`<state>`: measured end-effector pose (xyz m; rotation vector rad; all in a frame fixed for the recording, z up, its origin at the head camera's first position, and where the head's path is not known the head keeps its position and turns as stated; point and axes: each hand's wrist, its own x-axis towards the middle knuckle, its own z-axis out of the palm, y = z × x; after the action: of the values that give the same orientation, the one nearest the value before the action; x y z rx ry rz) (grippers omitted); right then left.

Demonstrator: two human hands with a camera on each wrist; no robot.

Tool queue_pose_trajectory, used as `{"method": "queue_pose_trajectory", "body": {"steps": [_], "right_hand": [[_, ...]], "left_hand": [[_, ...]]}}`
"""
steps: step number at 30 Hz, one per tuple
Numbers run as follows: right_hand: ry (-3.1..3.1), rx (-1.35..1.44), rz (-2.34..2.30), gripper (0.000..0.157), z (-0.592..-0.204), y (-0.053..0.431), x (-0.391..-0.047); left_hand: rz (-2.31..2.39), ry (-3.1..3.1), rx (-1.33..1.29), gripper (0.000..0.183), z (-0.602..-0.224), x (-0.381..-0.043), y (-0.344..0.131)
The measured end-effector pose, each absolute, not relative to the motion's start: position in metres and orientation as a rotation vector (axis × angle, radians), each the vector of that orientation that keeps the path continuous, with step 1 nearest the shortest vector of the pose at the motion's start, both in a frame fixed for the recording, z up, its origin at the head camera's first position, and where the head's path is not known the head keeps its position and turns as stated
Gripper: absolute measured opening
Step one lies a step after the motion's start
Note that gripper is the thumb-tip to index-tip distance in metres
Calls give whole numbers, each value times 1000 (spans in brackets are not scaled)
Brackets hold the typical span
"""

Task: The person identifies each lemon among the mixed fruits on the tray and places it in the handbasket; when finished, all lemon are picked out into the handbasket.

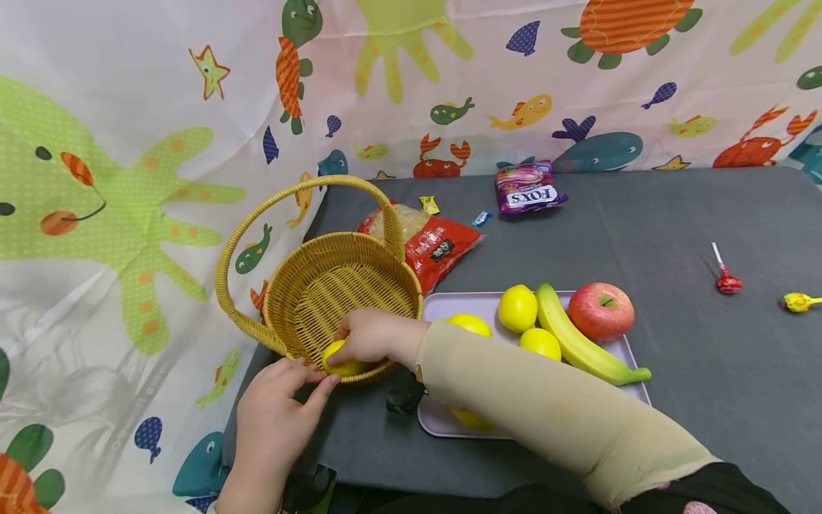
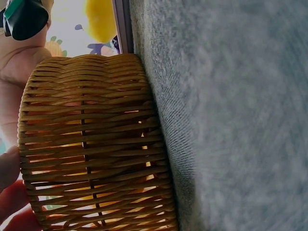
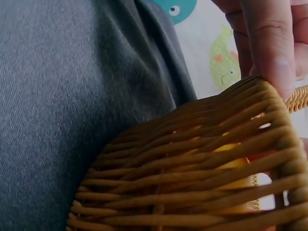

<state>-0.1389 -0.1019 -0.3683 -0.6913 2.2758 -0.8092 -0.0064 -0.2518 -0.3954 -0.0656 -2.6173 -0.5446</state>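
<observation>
Two bare hands meet at the near edge of a woven basket (image 1: 340,285) that stands at the left of a dark grey table (image 1: 713,392). The right hand (image 1: 379,335) reaches over the rim and grasps a lemon (image 1: 343,365), which is inside the basket close to its near wall; whether the fruit touches the bottom I cannot tell. The left hand (image 1: 276,400) pinches that same near rim between thumb and fingers — just beside the lemon.

Right of the basket, partly under the right forearm, lies a pale tray (image 1: 439,426) with more yellow fruits (image 1: 517,308), a banana (image 1: 578,343) and a red apple (image 1: 601,312). Behind the basket rests a red bag (image 1: 443,250); farther back lies a purple packet (image 1: 526,189) — and two lollipops (image 1: 728,280) lie well apart, toward the right.
</observation>
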Motion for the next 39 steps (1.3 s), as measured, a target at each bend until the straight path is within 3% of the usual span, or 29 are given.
{"method": "queue_pose_trajectory", "body": {"steps": [8,18,29,39], "right_hand": [[2284,-669,-838,58,-361,-93,-141],[1954,-478,-1392,37,-313,-8,-140],[1799,-377,-1382,50,-341,79,-101],[1958,-385,-1222,52,-344,86,-80]], "left_hand": [[-547,-2613,-68,22,-394,-5,-251],[-561,-2636,-25,22,-394,-4,-250],[-548,-2626,-65,22,-393,-5,-250],[-535,-2642,-63,22,-392,-6,-250]]}}
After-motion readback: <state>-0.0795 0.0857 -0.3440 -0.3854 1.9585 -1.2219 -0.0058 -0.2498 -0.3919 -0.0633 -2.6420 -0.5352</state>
